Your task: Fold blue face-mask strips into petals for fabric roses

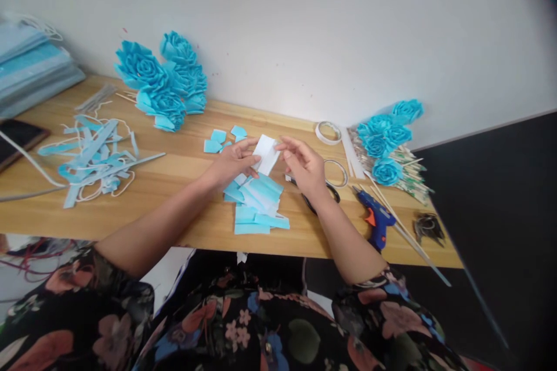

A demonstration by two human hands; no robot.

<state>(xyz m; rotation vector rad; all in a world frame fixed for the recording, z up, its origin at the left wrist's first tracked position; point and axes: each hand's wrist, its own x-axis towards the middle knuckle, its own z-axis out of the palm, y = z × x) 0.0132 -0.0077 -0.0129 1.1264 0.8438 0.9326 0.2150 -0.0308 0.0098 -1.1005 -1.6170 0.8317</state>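
Note:
My left hand (235, 159) pinches a white rectangular piece of mask fabric (267, 153) between thumb and fingers, above the table. At the right edge of that piece are the bent fingertips of my right hand (304, 165), thumb close to them. Below my hands lies a loose pile of light blue and white mask pieces (256, 197). A few small cut blue pieces (215, 140) rest just beyond my left hand. Black-handled scissors (333, 192) lie partly hidden under my right hand and wrist.
Blue fabric roses (163, 81) stand at the back left, more roses (385, 139) at the right. Cut strips and ear loops (98, 153) lie left, near stacked masks (35, 64) and a phone (20, 139). Rightward are tape rolls (328, 133), a blue glue gun (376, 217) and sticks (409, 235).

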